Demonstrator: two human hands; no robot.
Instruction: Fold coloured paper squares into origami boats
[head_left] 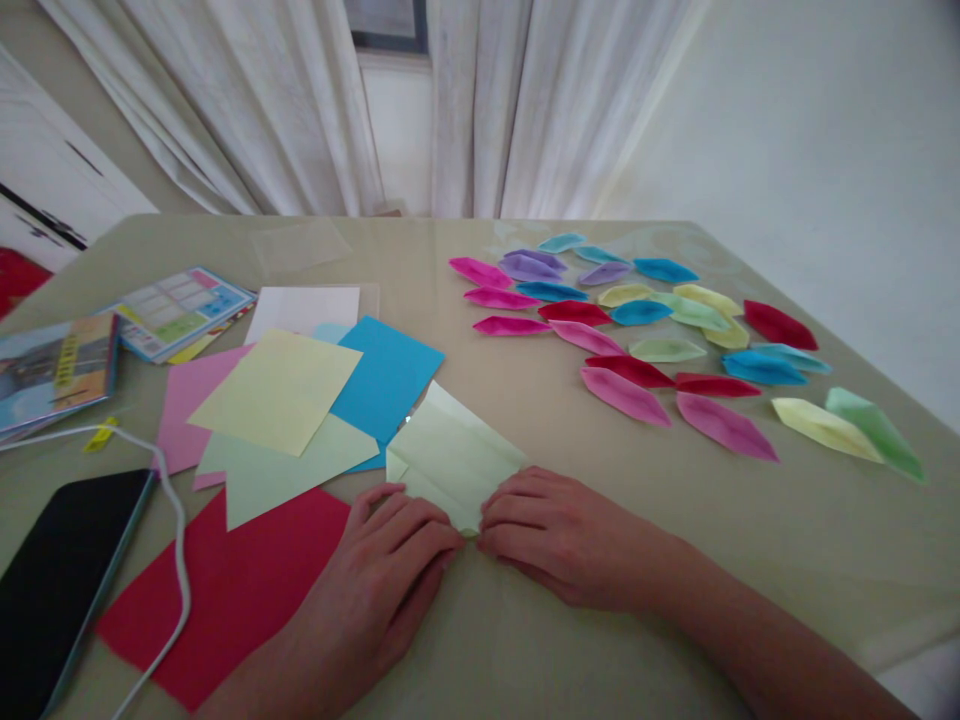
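A light green sheet of origami paper (457, 450), creased and partly folded, lies on the table between my hands. My left hand (405, 560) pinches its near left edge, fingers closed. My right hand (555, 530) grips the near right edge with bent fingers, close to the left fingertips. The fold under the fingertips is partly hidden. Beside my left hand and forearm lies a red paper square (247, 580). Left of the sheet are a pale yellow square (277, 390), another light green square (277, 465), a blue square (394, 370) and a pink one (187, 400).
Several folded paper boats (630, 395) in many colours spread over the table's (675, 540) right side. On the left lie a phone (67, 580), a white cable (180, 520), a booklet (60, 370) and a printed card (184, 310). Curtains (487, 110) hang behind.
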